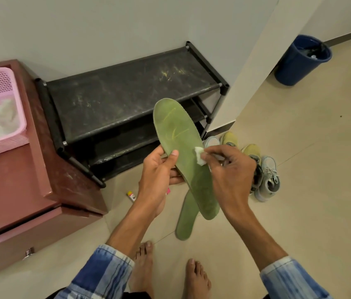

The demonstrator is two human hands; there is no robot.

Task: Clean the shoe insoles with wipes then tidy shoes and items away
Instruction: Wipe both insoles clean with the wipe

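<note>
Indoors, beige tile floor (pixel 310 158), left fingers (pixel 175 180) gripping green insole (pixel 183 134) — right fingers (pixel 213 151) pinching white wipe (pixel 200 156).

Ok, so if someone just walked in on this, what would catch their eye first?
The big green insole at centre, gripped by the left hand while the right hand pinches a white wipe against its edge. Next, the second insole lying on the floor below it, and the pink basket on the reddish cabinet at far left.

Nothing reads clearly; the small yellow-capped tube (pixel 131 195) bears dark letters too small to make out.
</note>
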